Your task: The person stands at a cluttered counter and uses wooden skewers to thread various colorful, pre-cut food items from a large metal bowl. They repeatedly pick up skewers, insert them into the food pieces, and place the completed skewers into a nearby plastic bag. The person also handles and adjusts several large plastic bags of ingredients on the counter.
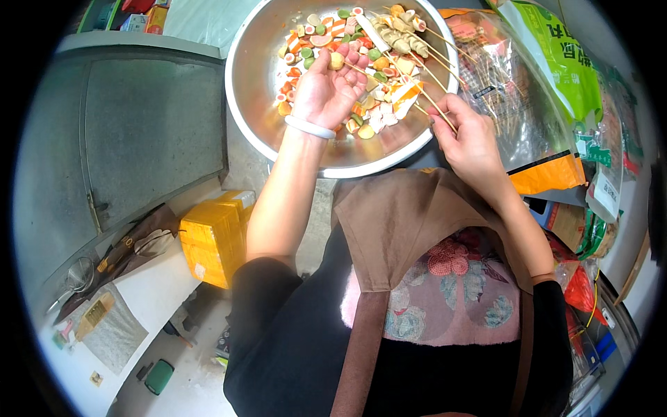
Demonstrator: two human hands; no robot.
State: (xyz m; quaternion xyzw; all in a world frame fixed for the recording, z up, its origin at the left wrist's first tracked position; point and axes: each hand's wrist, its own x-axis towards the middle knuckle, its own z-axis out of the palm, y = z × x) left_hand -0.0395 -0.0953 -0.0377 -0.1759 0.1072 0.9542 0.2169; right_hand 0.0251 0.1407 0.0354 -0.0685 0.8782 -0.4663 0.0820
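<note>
Palm up over a large stainless steel basin (252, 125), my left hand (325, 91) holds a round yellowish food ball (336, 61) between thumb and fingers. The tip of a thin bamboo skewer (372, 78) meets the ball; whether it has pierced it I cannot tell. My right hand (471, 143) grips that skewer's other end at the basin's right rim. It also holds a second skewer, which carries a long white food strip (372, 32). Loose mixed food pieces (366, 131) lie in the basin, and skewered folded tan pieces (398, 39) rest at its upper right.
Right of the basin lies a clear plastic bag (526, 114) of bamboo skewers, beside a green and white food package (563, 62). A yellow-taped box (213, 240) stands at lower left, near a white surface bearing a wire strainer (81, 273). A brown apron (401, 219) covers my front.
</note>
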